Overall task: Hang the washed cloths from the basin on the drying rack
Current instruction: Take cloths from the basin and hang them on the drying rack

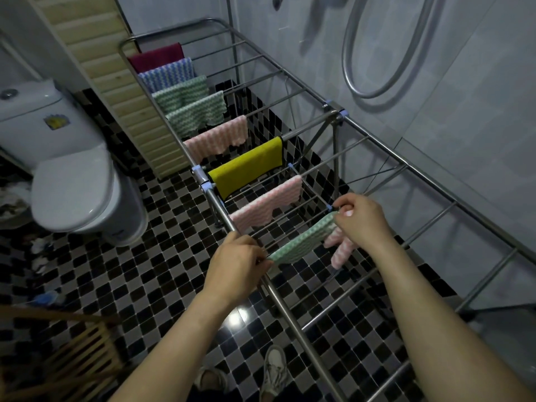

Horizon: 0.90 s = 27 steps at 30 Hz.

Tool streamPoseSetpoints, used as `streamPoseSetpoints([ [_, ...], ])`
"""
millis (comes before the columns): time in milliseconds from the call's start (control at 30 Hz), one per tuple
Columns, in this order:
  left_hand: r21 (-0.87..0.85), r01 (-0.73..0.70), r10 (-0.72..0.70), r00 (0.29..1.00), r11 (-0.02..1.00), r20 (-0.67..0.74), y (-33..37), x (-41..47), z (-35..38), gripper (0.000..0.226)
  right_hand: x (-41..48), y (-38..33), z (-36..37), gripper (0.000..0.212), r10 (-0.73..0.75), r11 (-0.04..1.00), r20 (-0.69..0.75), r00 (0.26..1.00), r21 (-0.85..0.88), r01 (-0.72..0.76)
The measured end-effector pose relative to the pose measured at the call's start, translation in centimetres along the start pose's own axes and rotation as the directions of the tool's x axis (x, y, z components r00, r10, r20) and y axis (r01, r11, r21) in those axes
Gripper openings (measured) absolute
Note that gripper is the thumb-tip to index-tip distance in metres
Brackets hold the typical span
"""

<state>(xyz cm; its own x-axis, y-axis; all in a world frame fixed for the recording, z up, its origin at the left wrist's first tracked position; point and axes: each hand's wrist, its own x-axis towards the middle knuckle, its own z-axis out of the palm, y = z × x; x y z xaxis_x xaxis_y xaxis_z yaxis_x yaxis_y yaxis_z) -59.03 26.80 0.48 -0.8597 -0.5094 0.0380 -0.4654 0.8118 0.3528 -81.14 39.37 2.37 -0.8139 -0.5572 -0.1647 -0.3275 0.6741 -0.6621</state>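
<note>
Pinching one green cloth (pixel 301 242) between two hands (pixel 237 262) (pixel 362 219)

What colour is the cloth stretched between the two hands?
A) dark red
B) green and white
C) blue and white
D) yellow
B: the left hand and the right hand each pinch one end of the green and white cloth, pulling it out flat between them.
</note>
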Motion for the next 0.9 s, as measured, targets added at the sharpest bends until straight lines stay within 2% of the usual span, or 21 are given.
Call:
streamPoseSetpoints([
  [133, 0.06, -0.001, -0.001, 0.999, 0.998, 0.038, 0.2, 0.2, -0.2, 0.027, -0.3, -0.2, 0.1, 0.018, -0.008, 1.0, -0.012, 1.0, -0.024, 0.007],
  [233, 0.054, 0.016, -0.019, 0.998, 0.998, 0.056, 0.5, 0.2, -0.7, 0.028, -1.1, -0.6, -1.7, 0.021, -0.013, 1.0, 0.045, 0.999, 0.012, 0.012],
  [300, -0.058, 0.047, -0.048, 0.999, 0.997, -0.009, 1.1, 0.2, -1.5, 0.027, -2.1, -1.3, -3.8, 0.02, -0.028, 0.997, 0.103, 0.994, 0.08, 0.02],
  [333, -0.181, 0.076, -0.085, 0.995, 0.981, -0.046, 1.7, 0.3, -2.1, 0.024, -2.7, -1.8, -4.8, 0.019, -0.045, 0.988, 0.138, 0.989, 0.154, 0.024],
  [367, -0.358, 0.118, -0.139, 0.99, 0.926, -0.034, 2.7, 0.4, -2.9, 0.021, -3.4, -2.2, -5.7, 0.019, -0.068, 0.965, 0.175, 0.982, 0.263, 0.02],
  [400, -0.55, 0.168, -0.177, 0.983, 0.818, 0.037, 4.0, 0.7, -3.7, 0.022, -4.3, -2.6, -6.5, 0.021, -0.098, 0.918, 0.207, 0.973, 0.396, 0.008],
  [433, -0.701, 0.22, -0.173, 0.975, 0.678, 0.139, 5.2, 0.9, -4.5, 0.026, -5.0, -3.0, -7.0, 0.023, -0.134, 0.842, 0.24, 0.962, 0.539, -0.017],
  [467, -0.782, 0.267, -0.133, 0.963, 0.564, 0.234, 6.2, 1.1, -5.0, 0.03, -5.5, -3.3, -7.2, 0.026, -0.167, 0.742, 0.277, 0.946, 0.667, -0.064],
  [533, -0.82, 0.327, 0.001, 0.929, 0.471, 0.371, 7.7, 1.4, -5.4, 0.037, -6.5, -3.7, -7.3, 0.032, -0.241, 0.541, 0.338, 0.91, 0.825, -0.163],
  [600, -0.814, 0.374, 0.061, 0.894, 0.445, 0.444, 8.8, 1.2, -5.5, 0.041, -7.3, -3.8, -7.0, 0.04, -0.314, 0.429, 0.372, 0.874, 0.876, -0.219],
  [633, -0.824, 0.397, 0.047, 0.891, 0.405, 0.453, 9.0, 1.0, -5.4, 0.042, -7.5, -3.7, -6.8, 0.044, -0.338, 0.407, 0.383, 0.86, 0.883, -0.234],
  [700, -0.87, 0.44, -0.015, 0.894, 0.221, 0.448, 9.1, 0.7, -5.5, 0.042, -7.8, -3.4, -6.7, 0.049, -0.365, 0.405, 0.383, 0.849, 0.886, -0.226],
  [733, -0.891, 0.438, -0.041, 0.899, 0.12, 0.436, 9.0, 0.5, -5.6, 0.041, -8.2, -3.3, -6.8, 0.051, -0.365, 0.422, 0.38, 0.85, 0.881, -0.213],
  [800, -0.917, 0.398, -0.067, 0.915, 0.0, 0.397, 8.8, 0.5, -6.1, 0.038, -8.6, -2.9, -7.2, 0.058, -0.352, 0.478, 0.384, 0.854, 0.858, -0.189],
  [867, -0.938, 0.346, -0.039, 0.937, -0.005, 0.346, 8.8, 0.6, -7.0, 0.035, -9.1, -2.7, -8.1, 0.071, -0.344, 0.56, 0.393, 0.853, 0.815, -0.15],
  [900, -0.95, 0.309, -0.017, 0.951, 0.036, 0.309, 9.0, 0.7, -7.6, 0.032, -9.2, -2.7, -8.7, 0.079, -0.343, 0.609, 0.406, 0.847, 0.783, -0.129],
])
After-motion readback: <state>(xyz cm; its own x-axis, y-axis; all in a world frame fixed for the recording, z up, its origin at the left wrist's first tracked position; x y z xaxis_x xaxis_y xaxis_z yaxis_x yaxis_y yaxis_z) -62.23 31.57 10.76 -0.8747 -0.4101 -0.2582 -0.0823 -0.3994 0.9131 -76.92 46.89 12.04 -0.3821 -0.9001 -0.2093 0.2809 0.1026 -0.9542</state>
